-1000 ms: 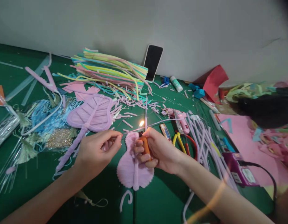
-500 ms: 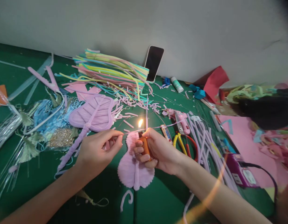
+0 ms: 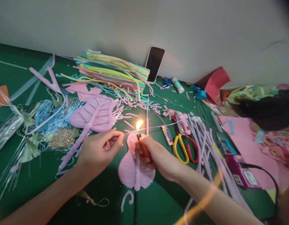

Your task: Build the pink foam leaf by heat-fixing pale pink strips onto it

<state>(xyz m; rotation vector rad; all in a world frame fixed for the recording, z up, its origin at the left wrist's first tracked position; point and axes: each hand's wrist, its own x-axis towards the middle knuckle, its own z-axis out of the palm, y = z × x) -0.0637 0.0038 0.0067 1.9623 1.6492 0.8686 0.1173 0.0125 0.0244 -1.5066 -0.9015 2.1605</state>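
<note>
My left hand (image 3: pixel 97 151) pinches one end of a thin lilac pipe cleaner (image 3: pixel 158 127), which runs out to the right across the middle. Wrapped in the fingers of my right hand (image 3: pixel 159 156) is an orange lighter (image 3: pixel 143 147). Its flame (image 3: pixel 139 125) burns against the pipe cleaner, close to my left fingertips. Beneath both hands lies a lilac gourd-shaped piece (image 3: pixel 127 170) with a ridged edge, partly covered by my right hand. A curled lilac pipe cleaner (image 3: pixel 127 198) rests just below it. Left of centre is a lilac leaf-shaped fan (image 3: pixel 94 112) with a wrapped handle.
A bundle of coloured pipe cleaners (image 3: pixel 111 68) and a propped phone (image 3: pixel 155 62) stand by the wall. Yellow-and-red-handled pliers or cutters (image 3: pixel 181 150), a pink glue gun (image 3: pixel 185 125) and lilac pipe cleaners (image 3: pixel 205 147) lie right. Blue tassels (image 3: pixel 49 117) lie left.
My right hand has lowered slightly and tilted the lighter. The flame looks larger and now meets the pipe cleaner a little further left. My left hand has hardly moved.
</note>
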